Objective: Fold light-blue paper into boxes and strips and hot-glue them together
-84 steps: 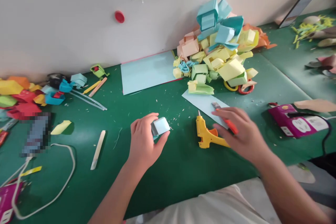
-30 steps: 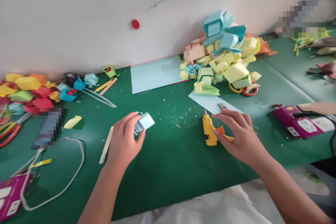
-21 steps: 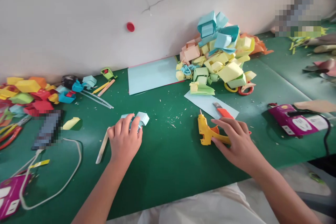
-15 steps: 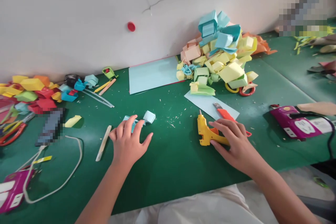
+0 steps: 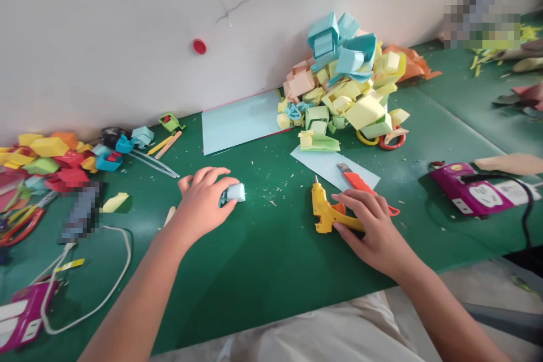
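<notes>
My left hand (image 5: 201, 201) has its curved fingers and thumb round a small folded light blue paper piece (image 5: 237, 192) on the green table. The piece's left end is hidden by the hand. My right hand (image 5: 371, 226) is closed round the handle of a yellow glue gun (image 5: 324, 212), which lies on the table with its nozzle pointing away from me. Just behind that hand is a red utility knife (image 5: 360, 182), partly on a light blue paper sheet (image 5: 311, 164). Partly hidden by my left forearm is a pale stick (image 5: 169, 216).
A heap of folded paper pieces (image 5: 343, 79) leans against the wall, with more coloured pieces (image 5: 51, 153) at the left. A larger blue sheet (image 5: 241, 121) lies at the back. Purple boxes (image 5: 470, 189) with cables, a white cord (image 5: 123, 277) and scissors (image 5: 21, 226) flank the work area.
My left hand has moved forward, its fingers coming round the light blue paper piece. My right hand stays on the glue gun. The whole view has shifted slightly.
</notes>
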The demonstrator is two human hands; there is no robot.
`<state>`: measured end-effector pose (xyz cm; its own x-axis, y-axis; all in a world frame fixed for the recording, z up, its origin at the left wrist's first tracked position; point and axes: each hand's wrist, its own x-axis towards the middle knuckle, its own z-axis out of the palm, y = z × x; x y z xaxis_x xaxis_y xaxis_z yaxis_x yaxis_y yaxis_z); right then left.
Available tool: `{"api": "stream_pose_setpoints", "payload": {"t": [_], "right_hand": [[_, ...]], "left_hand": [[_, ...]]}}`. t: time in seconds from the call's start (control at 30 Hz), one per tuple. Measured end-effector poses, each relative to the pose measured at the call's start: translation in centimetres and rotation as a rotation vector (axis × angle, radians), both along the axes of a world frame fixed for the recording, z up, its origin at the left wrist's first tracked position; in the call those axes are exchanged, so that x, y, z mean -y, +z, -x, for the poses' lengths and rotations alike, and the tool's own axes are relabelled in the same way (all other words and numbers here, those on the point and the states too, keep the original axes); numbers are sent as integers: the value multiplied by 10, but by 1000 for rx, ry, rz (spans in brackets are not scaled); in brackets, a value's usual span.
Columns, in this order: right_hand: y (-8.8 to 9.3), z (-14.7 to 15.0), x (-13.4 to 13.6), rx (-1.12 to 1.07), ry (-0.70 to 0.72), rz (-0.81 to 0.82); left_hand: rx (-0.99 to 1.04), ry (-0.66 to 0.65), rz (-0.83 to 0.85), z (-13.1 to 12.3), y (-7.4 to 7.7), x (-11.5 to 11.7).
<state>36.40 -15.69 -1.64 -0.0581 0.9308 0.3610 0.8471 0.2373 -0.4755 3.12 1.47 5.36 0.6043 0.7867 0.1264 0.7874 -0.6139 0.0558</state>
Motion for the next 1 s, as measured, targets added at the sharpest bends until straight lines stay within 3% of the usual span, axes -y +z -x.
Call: {"api": "stream_pose_setpoints", "payload": {"t": [0.1, 0.3, 0.47, 0.57, 0.7, 0.83, 1.0], "right_hand": [[-1, 0, -1, 2, -13, 27], [2, 2, -1, 42, -37, 75], [2, -2, 1, 88, -112, 131], [2, -11, 2, 84, -109, 161], [1, -26, 7, 69, -48, 159], [-4, -45, 18, 66, -40, 105], [-14, -72, 33, 77, -98, 33]], "left_hand": [[-45, -85, 59, 12, 3, 1], [-90, -72, 50, 24, 2, 8], [76, 19, -118, 12, 4, 33], [275, -21, -197, -10, 0, 58], [343, -243, -24, -58, -12, 70], [430, -271, 74, -119, -30, 43], [165, -375, 97, -175, -53, 14]]}}
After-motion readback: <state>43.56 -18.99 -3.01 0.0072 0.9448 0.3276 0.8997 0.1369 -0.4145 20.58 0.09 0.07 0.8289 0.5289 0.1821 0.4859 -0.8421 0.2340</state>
